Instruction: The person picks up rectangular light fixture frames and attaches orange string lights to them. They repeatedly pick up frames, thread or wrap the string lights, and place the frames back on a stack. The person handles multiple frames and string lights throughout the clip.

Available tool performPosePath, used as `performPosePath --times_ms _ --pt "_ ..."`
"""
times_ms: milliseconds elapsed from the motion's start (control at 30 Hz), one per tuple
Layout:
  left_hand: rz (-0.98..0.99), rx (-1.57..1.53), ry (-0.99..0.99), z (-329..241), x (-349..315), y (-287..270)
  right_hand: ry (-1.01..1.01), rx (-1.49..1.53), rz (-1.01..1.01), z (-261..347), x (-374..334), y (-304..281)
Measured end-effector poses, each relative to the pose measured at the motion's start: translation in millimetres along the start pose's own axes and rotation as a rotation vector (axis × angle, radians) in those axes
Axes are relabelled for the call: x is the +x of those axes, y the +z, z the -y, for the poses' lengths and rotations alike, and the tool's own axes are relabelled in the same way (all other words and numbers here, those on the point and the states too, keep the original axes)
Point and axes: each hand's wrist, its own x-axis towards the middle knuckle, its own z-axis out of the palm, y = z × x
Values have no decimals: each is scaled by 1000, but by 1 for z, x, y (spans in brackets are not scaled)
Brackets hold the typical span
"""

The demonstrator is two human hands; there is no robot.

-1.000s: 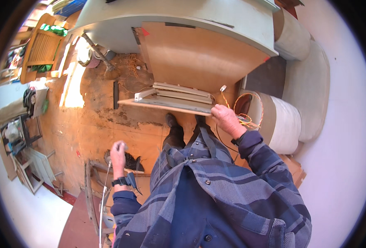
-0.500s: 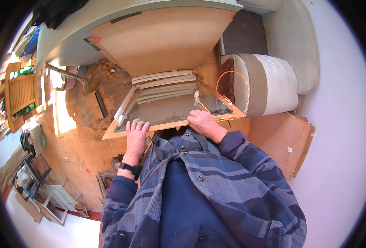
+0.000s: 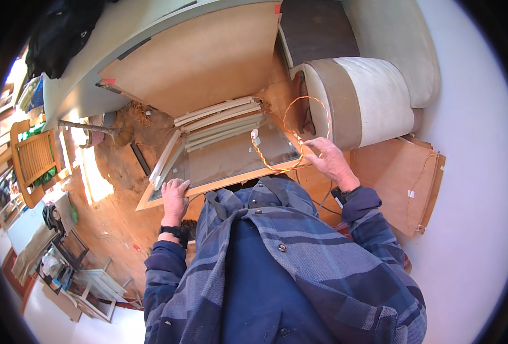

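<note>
A wooden frame with a dark glass pane [image 3: 208, 165] leans tilted before me. My left hand [image 3: 175, 198] is closed over its near edge at the left corner, thumb out of sight beneath. At the right corner, my right hand [image 3: 329, 163] has its fingers bent around the frame's edge, right beside a twisted yellow-and-red cable [image 3: 274, 168]. That cable lies over the pane and loops up above the corner, with a white connector [image 3: 255, 135] at one end. Several white strips [image 3: 216, 110] lie along the far side of the frame, partly doubled by reflection in the glass.
A large wooden panel [image 3: 191, 60] stands beyond the frame. To the right are a cushioned seat [image 3: 374, 103] and a flat brown board [image 3: 388, 183] against the white wall. A dark bar [image 3: 141, 159] lies on the dusty floor; a slatted wooden chair [image 3: 36, 160] stands left.
My right hand has moved right, from the middle of the near edge to the frame's right corner by the cable. My left hand has stayed near the left corner. The view has shifted slightly.
</note>
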Motion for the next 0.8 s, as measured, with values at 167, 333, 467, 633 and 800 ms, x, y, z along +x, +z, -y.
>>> performPosePath --times_ms 167,333,467,633,800 --pt "41 6 -32 3 13 -9 -364 -140 62 -5 1 33" --pt "69 -14 -62 5 20 -14 -413 -237 -28 -2 5 50" --pt "59 -40 -38 9 22 -13 -393 -246 -64 3 -6 28" --pt "38 -49 -21 14 26 -12 -106 -34 -147 -5 -30 -20" --pt "53 -52 -35 18 48 -26 303 -206 -259 -81 -38 -118"
